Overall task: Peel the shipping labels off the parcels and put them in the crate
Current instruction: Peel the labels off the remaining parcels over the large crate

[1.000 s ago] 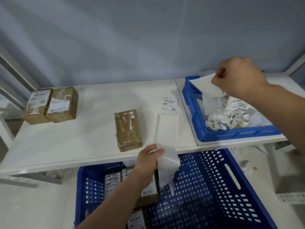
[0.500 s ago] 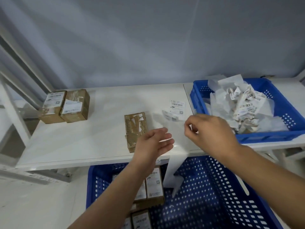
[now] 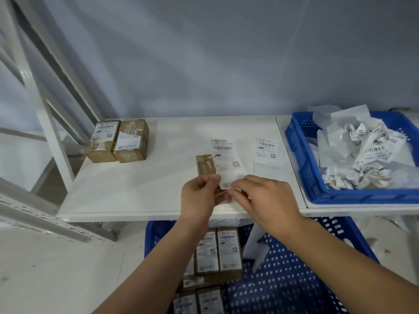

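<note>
at the far left of the white desk [image 3: 136, 189] two brown cardboard parcels [image 3: 120, 140] sit side by side, touching, their white labels not yet peeled. near the middle, the left hand [image 3: 199, 192] has its fingers curled and pinches the near left edge of a long white label strip [image 3: 229, 164], which stands up from the hands and partly covers a small brown cardboard parcel with a torn, bare top [image 3: 204, 166]. the right hand [image 3: 267, 198] pinches the same near end from the other side; the print on the strip is too blurred to read. just right of it a flat white printed label [image 3: 266, 151] lies on the desk. at the far right sits the blue plastic crate [image 3: 299, 168], heaped with crumpled labels. below the near desk edge a large blue perforated crate [image 3: 306, 291] holds more labelled brown parcels [image 3: 217, 250]. the step in hand looks like handling a freshly peeled strip; the next move probably calls for carrying it right, over the crate rim, and letting go, with care that the sticky side does not cling to the fingers.
</note>
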